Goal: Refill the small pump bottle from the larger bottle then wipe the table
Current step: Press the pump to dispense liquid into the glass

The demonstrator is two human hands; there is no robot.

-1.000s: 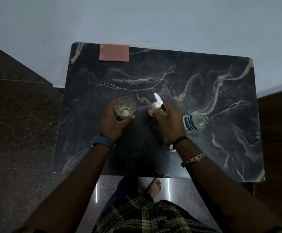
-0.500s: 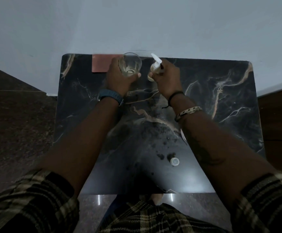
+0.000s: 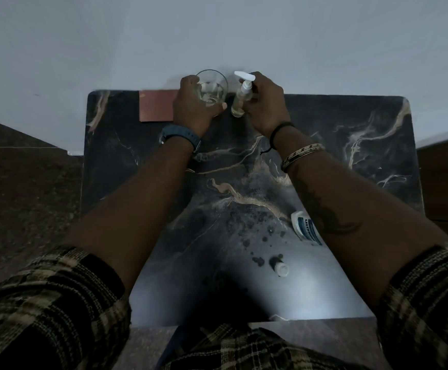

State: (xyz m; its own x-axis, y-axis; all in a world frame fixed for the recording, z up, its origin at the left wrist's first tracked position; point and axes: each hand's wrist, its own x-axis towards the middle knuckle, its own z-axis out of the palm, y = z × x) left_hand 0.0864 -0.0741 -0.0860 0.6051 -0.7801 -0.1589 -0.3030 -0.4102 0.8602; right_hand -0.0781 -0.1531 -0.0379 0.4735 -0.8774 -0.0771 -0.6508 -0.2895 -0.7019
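At the far edge of the black marble table [image 3: 337, 156], my right hand [image 3: 264, 105] grips the small clear pump bottle [image 3: 241, 98], which has a white pump head and pale liquid inside. Just left of it, my left hand [image 3: 193, 106] wraps around a clear drinking glass [image 3: 212, 88] with a little liquid in it. The larger bottle [image 3: 304, 227], with a blue and white label, lies on the table beside my right forearm and is partly hidden by it. A small white cap [image 3: 281, 268] rests near the front edge, among dark wet spots [image 3: 257, 249].
A pink square cloth [image 3: 156, 105] lies flat at the back left of the table, touching the pale wall [image 3: 217, 36]. Dark floor shows on both sides of the table.
Both hands carried the glass and the pump bottle from the middle of the table to its far edge by the wall. The larger bottle and cap stayed in place.
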